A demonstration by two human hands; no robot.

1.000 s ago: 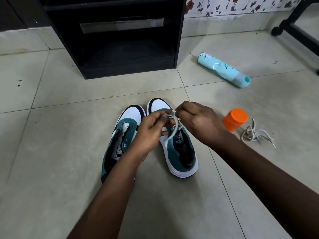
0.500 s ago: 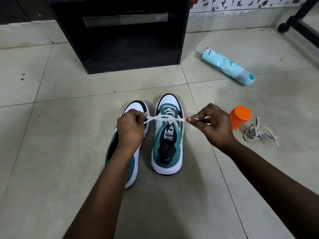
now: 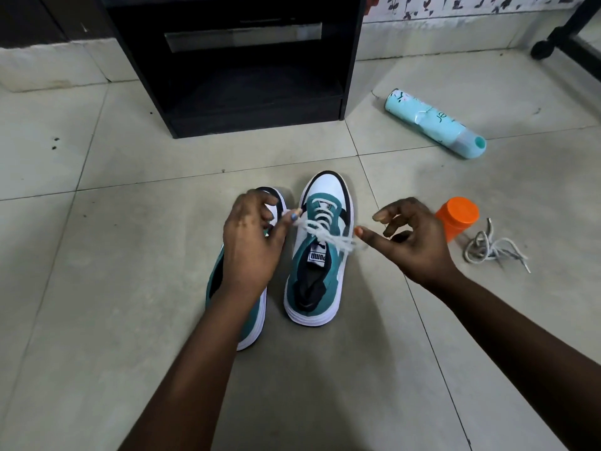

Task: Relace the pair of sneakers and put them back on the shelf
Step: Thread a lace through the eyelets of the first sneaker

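- The pair of sneakers stands side by side on the tiled floor, toes toward the black shelf (image 3: 227, 76); the right sneaker (image 3: 317, 252) is laced, while the left sneaker (image 3: 240, 307) is partly hidden under the left forearm.
- An end of the white lace (image 3: 320, 231) is pinched by the left hand (image 3: 252, 245) between thumb and curled fingers (image 3: 294, 217), just above the left sneaker's toe.
- The right hand (image 3: 411, 240) is held beside the lace's other end with thumb out and fingers loosely bent; whether the lace is actually gripped there cannot be told, as that end is blurred.
- The lace is judged soft, limp and light, so it is best held near its ends and kept under tension, or a knot may slacken.
- The sneakers are judged light with firm soles and pliable uppers; the heel collar or sole sides would suit for lifting to the shelf.
- A second loose lace (image 3: 491, 249) lies beside an orange cap (image 3: 457, 216), right of the sneakers.
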